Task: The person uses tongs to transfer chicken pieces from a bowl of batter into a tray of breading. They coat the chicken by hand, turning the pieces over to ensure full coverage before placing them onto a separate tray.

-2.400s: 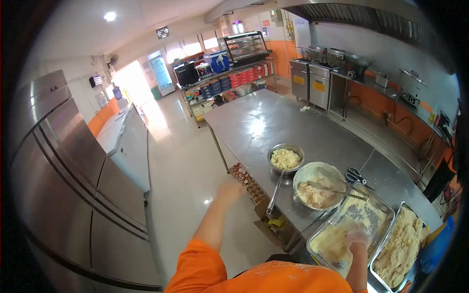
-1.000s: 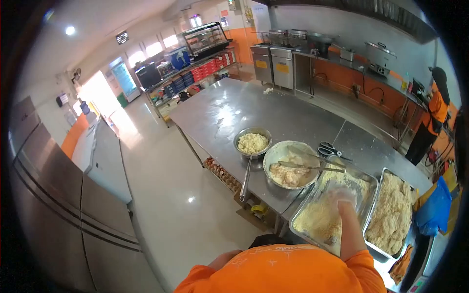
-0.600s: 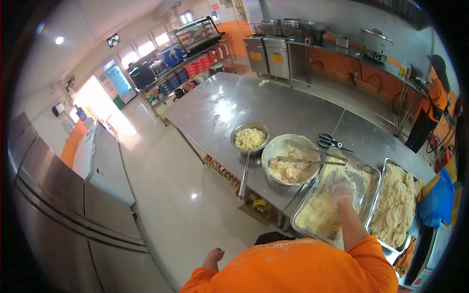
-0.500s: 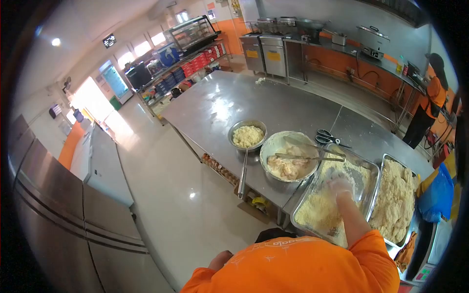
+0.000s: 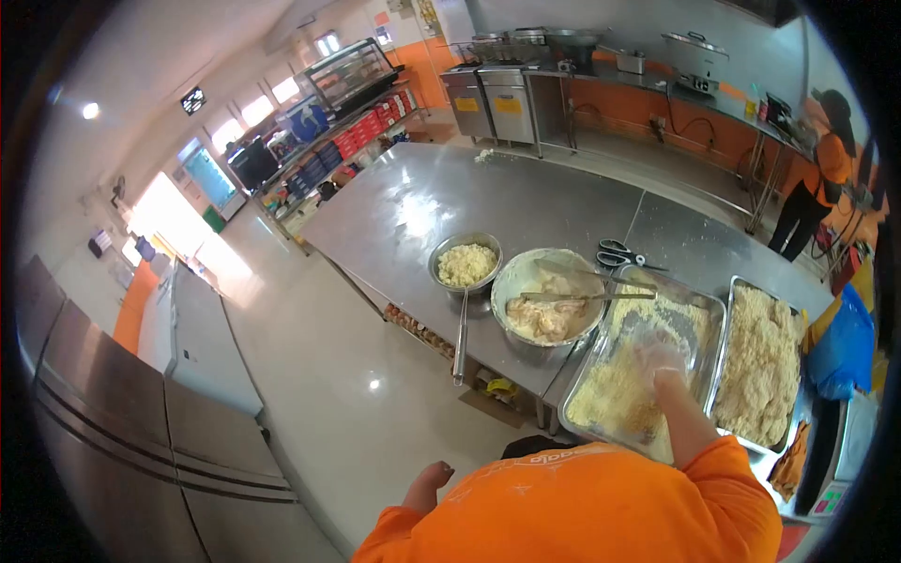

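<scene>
My right hand, in a clear plastic glove, is down in a metal tray of pale yellow breading crumbs. Its fingers are blurred against the crumbs. Bare and held away from the table at my left side, my left hand looks loosely curled with nothing in it. Left of the tray stands a bowl with raw, batter-coated meat pieces. Metal tongs lie across this bowl, reaching over the tray's edge.
A long-handled pan holds crumbly pale food. Black-handled scissors lie behind the tray. To the right are a second, fuller crumb tray, a blue bag and a scale. Another person stands at the far right counter.
My right hand stays in the crumb tray, shifted slightly. My left hand has come further up into view. The whole view has turned a little.
</scene>
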`<state>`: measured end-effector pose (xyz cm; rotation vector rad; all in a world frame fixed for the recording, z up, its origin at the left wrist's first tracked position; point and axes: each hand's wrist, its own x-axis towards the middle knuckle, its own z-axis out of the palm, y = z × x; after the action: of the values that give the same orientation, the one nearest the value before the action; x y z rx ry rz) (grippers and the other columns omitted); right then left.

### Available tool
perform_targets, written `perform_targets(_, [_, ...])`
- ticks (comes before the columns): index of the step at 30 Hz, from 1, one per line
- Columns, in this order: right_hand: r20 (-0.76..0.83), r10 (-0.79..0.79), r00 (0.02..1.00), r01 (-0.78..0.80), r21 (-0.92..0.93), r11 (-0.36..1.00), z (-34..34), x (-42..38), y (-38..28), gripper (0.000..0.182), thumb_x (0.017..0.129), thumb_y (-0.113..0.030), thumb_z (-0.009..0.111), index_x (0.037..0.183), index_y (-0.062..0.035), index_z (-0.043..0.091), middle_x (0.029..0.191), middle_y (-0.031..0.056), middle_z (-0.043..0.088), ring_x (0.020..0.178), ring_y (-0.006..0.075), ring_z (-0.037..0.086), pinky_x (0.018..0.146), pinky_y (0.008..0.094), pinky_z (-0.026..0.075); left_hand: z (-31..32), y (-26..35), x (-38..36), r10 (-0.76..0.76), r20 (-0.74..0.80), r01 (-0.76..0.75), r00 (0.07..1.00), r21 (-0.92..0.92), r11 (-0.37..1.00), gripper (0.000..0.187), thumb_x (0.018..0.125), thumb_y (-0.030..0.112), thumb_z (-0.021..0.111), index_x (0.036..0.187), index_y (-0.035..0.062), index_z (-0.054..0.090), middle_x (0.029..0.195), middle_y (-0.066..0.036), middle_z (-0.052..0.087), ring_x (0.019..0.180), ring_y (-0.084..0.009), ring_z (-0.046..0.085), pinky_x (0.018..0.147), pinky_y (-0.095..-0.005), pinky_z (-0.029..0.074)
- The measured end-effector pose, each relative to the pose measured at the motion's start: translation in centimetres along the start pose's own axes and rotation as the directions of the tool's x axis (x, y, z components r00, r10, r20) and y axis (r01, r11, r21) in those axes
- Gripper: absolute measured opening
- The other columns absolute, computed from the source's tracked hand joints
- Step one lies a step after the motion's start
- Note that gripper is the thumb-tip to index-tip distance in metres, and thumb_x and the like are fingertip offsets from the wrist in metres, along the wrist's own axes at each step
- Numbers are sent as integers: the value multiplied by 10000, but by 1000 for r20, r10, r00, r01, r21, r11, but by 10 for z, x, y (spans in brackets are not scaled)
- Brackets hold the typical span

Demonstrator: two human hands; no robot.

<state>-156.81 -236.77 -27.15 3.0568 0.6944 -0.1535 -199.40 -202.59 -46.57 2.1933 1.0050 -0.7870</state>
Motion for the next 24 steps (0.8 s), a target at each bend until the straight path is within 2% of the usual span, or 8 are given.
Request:
perform_targets(4, [-134, 86, 987, -87, -1, 996, -17, -12, 8, 438, 840, -364, 362, 1238, -184, 381, 1169, 111, 494, 1057, 253, 481, 844, 396, 400, 9, 2, 20, 116, -15, -115, 993, 23, 993, 392, 796, 336, 495, 1075, 63, 534, 1080, -147, 548, 1021, -308, 497, 858, -386, 399])
perform_targets(7, [-172, 311, 935, -266, 240, 933, -30, -30, 8, 426, 813, -404, 418, 1176, -184, 461, 1162, 111, 497, 1017, 280, 504, 848, 361, 404, 24, 6, 7, 97, 55, -96, 994, -4, 995, 394, 794, 338, 498, 1076, 65, 534, 1077, -148, 549, 1018, -309, 500, 859, -384, 399])
perform_targets(10, [-36, 306, 951, -288, 254, 923, -17, -29, 16, 334, 811, -377, 448, 1024, -156, 581, 1164, 112, 494, 1021, 289, 496, 848, 367, 405, 34, 1, -18, 64, 180, -69, 982, 22, 997, 397, 791, 340, 501, 1076, 67, 534, 1074, -150, 551, 1015, -309, 502, 860, -383, 399])
perform_targets(13, [-192, 279, 941, -211, 313, 926, -12, -33, 17, 327, 813, -385, 447, 855, -131, 648, 1162, 109, 497, 1070, 270, 464, 876, 359, 384, 29, -1, -34, 24, 223, -33, 974, 37, 999, 399, 788, 343, 504, 1077, 68, 534, 1070, -151, 553, 1012, -309, 505, 861, -382, 399])
perform_targets(16, [131, 193, 972, -209, 119, 971, -19, -27, 19, 441, 838, -422, 379, 1188, -168, 467, 1257, 66, 420, 1154, 241, 391, 961, 379, 300, 21, -3, -23, 17, 164, -18, 986, 8, 1000, 402, 786, 345, 507, 1078, 70, 534, 1067, -152, 554, 1009, -309, 507, 862, -380, 399])
perform_targets(19, [-163, 203, 965, -163, 230, 959, -46, -44, 1, 396, 824, -432, 390, 1007, -145, 594, 1215, 62, 466, 1154, 225, 391, 956, 343, 301, 13, -1, -3, 13, 38, -9, 999, -107, 994, 404, 783, 347, 510, 1079, 72, 534, 1064, -153, 556, 1006, -310, 510, 864, -379, 400])
perform_targets(22, [-17, 236, 972, -229, 170, 958, -75, -28, -12, 425, 837, -419, 353, 1122, -149, 516, 1249, 65, 430, 1157, 263, 386, 962, 346, 298, 15, 2, 7, 18, 6, -18, 1000, -109, 994, 410, 779, 351, 515, 1082, 75, 533, 1061, -156, 558, 1006, -308, 511, 865, -376, 400])
perform_targets(24, [-95, 141, 985, -134, 74, 988, -14, 12, 2, 441, 839, -415, 337, 1152, -144, 491, 1265, 95, 402, 1164, 288, 372, 961, 349, 302, 18, 2, 9, 27, 5, -27, 1000, -22, 999, 419, 775, 355, 521, 1088, 76, 530, 1059, -158, 558, 1010, -303, 511, 865, -373, 400])
